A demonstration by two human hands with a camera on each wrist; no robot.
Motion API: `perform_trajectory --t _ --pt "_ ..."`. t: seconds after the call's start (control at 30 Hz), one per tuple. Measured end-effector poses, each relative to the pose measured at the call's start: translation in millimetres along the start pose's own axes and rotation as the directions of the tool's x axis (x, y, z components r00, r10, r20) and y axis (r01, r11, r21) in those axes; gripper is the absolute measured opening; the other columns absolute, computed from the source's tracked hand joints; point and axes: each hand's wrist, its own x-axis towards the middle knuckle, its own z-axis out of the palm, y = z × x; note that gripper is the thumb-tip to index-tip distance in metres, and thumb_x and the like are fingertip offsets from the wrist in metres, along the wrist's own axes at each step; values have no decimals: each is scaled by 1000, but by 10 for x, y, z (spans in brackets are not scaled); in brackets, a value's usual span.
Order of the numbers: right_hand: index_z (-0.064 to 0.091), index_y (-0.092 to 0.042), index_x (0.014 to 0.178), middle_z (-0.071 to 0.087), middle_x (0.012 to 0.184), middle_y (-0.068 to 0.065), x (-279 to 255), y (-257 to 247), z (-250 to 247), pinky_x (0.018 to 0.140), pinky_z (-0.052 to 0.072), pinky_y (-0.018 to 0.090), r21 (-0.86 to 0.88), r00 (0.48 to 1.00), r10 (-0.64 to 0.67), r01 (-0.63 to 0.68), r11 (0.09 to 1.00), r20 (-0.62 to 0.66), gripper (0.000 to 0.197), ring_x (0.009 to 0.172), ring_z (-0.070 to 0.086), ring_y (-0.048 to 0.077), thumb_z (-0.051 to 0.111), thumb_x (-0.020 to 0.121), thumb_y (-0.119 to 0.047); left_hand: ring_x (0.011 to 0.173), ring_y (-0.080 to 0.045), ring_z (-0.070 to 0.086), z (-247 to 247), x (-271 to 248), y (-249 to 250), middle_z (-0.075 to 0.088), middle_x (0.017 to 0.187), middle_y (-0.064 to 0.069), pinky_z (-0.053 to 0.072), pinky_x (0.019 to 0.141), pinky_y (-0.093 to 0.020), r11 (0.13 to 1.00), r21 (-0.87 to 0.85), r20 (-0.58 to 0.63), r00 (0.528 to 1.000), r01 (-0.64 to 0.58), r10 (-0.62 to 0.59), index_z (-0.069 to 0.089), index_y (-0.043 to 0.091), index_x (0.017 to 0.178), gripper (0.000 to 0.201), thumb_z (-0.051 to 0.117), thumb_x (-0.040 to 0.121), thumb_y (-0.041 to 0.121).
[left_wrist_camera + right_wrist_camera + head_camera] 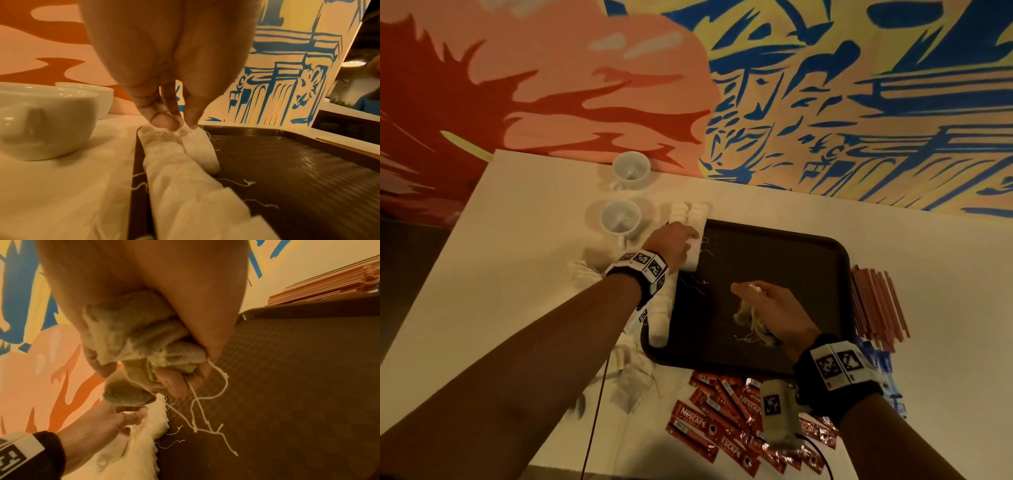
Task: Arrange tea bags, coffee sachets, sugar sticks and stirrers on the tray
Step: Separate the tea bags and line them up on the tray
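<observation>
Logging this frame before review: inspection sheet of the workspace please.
Surface: white table; dark tray, floor mostly bare.
Job's things: tea bag row along tray's left edge; loose tea bags, Nescafe sachets, red stirrers, blue sachets off tray.
Clutter: two white cups.
Grippers: left hand pinches the row's far end; right hand grips bunched tea bags.
Cables: thin cable below left wrist.
Surroundings: painted mural wall.

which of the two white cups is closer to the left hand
The nearer cup, the one closer to the person, just beyond the left hand. The other cup stands farther back, by the painted wall.
</observation>
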Motion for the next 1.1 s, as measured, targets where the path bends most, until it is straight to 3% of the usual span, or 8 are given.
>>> perform_trajectory --t 0.13,0.27,0.5,0.63,0.8,0.9,0.97,1.1 --pt "66 -12 112 68 67 11 41 10 -15 48 33 28 16 1000 9 -10 1000 10 33 41 39 14 64 96 -41 111 -22 57 -8 -113 40 53 124 1 49 95 -41 999 -49 -102 995 -11 6 60 25 120 27 60 94 20" --pt "65 -11 113 67 63 6 27 -8 -18 44 33 26 17 1000 9 -10 1000 13 33 39 39 12 63 97 -40 112 -21 54 48 -214 63 52 118 3 50 91 -39 996 87 -2 1000 -8 8 63 26 109 19 65 91 27" --pt "65 -6 111 63 60 6 -12 -20 -42 40 34 23 15 999 -34 34 999 28 33 36 38 10 61 99 -37 118 -25 52 51 -213 86 51 128 -1 49 97 -41 990 135 45 998 43 -50 65 26 118 30 69 89 25" --pt "65 -3 111 57 50 1 -92 -66 -98 49 37 27 44 997 -70 69 997 25 36 36 38 11 59 100 -36 111 -20 56 -118 -367 155 54 118 1 47 97 -36 998 -14 -49 997 54 -54 66 28 113 24 67 89 29" --pt "70 -21 112 76 78 7 -274 -240 -176 61 51 29 1 990 -138 138 990 1 36 64 64 19 54 99 -51 76 -5 59 -503 -922 493 64 96 9 46 77 -25 913 -405 -134 991 -48 -8 70 32 103 16 73 88 32" --pt "71 -21 111 78 87 6 -387 -310 -225 71 57 29 -6 979 -205 205 979 14 45 77 74 13 50 98 -58 89 -4 65 -659 -1350 864 70 98 10 49 81 -23 806 -586 22 993 -81 116 70 34 112 27 75 86 41" --pt "74 -21 108 78 92 4 -434 -337 -251 88 59 38 -7 970 -245 245 970 8 49 86 75 14 52 96 -63 98 -5 66 -651 -1566 1085 71 104 10 50 75 -22 760 -646 79 984 -72 161 67 34 117 35 76 85 43" --pt "77 -21 104 79 98 -1 -586 -366 -337 101 53 43 15 952 -307 307 951 3 53 98 73 16 56 90 -67 91 -16 69 -554 -1803 1429 71 95 7 55 65 -28 697 -711 -20 994 -88 106 64 24 111 29 78 86 29"
